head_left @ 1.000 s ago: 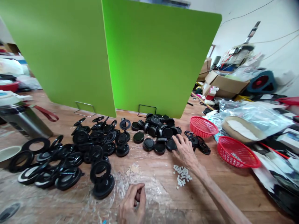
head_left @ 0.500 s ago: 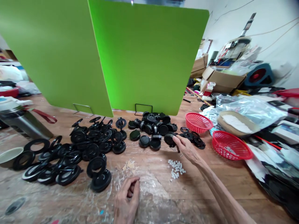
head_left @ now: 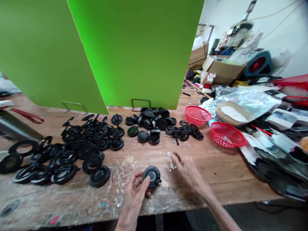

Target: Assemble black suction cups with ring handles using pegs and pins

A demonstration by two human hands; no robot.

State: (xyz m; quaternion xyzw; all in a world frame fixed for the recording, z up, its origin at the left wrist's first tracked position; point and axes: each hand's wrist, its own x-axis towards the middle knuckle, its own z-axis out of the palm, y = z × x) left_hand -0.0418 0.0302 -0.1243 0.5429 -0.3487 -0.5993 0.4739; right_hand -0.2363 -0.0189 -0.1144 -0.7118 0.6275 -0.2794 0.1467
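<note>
Nearest to us, at the bottom centre of the frame, our left hand (head_left: 134, 192) has its fingers (head_left: 141, 187) closed around a round black cap (head_left: 152, 176), holding it just above the tabletop (head_left: 240, 179) with its pale ring facing up. The grip looks light, on the cap's rim only, so we judge it could twist or slip out and drop onto the crinkled plastic film (head_left: 72, 205) taped over the near edge.

Just to the right, our right hand (head_left: 186, 170) lies loosely open, holding nothing, its fingertips touching a little heap of small white bits (head_left: 172, 165). Those bits are tiny and loose; a careless sweep of the hand could scatter them, and some lie close enough to the tabletop's near edge that we think they might roll off. Picking up one alone also looks fiddly, and two could easily come up together.

Further back, at centre, sits a pile of more black caps (head_left: 151, 123), with a cluster of black rings (head_left: 185, 132) to its right and a much bigger spread of black lids (head_left: 79, 147) at the left. A reach over these could knock pieces together and mix the sorts.

At the right stand two red baskets (head_left: 227, 134), the nearer one close to a jumble of bags and paper. Behind everything, filling the upper left of the frame, rise the green boards (head_left: 134, 48) on thin wire stands; a hard bump to the tabletop might tip them.
</note>
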